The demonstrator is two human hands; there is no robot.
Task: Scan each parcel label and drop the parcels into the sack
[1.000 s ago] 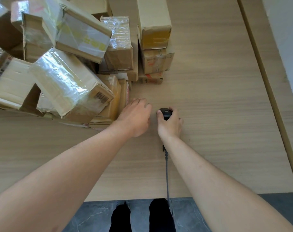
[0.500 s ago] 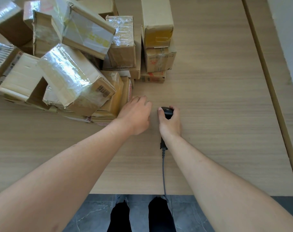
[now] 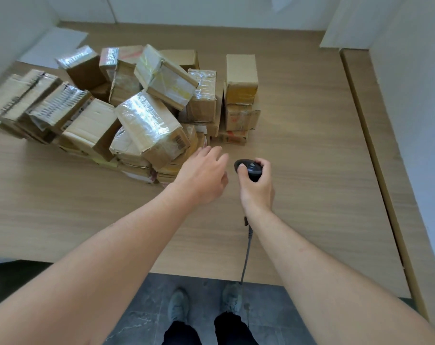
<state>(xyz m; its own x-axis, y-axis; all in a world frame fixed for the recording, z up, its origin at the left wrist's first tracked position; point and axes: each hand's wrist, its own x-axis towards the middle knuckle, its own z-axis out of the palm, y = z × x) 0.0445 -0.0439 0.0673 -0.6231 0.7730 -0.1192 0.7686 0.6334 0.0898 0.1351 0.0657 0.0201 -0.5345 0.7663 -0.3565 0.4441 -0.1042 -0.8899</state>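
A heap of taped cardboard parcels (image 3: 146, 125) covers the left and middle of a wooden table (image 3: 311, 170). One tilted parcel at the front shows a barcode label (image 3: 179, 140). My right hand (image 3: 257, 185) grips a black corded scanner (image 3: 248, 168), lifted a little above the tabletop, thumb on top. My left hand (image 3: 204, 178) hovers just left of it with loose fingers, close to the front parcels and holding nothing. No sack is in view.
A stack of three small boxes (image 3: 241, 100) stands right of the heap. The scanner cable (image 3: 246, 252) runs off the table's near edge towards my feet. White walls close in at the right and back; a wooden ledge (image 3: 375, 150) borders the right.
The view has tilted up, showing more of the heap and the walls. My right hand has raised the scanner off the table. My left hand has lifted and spread slightly towards the parcels.
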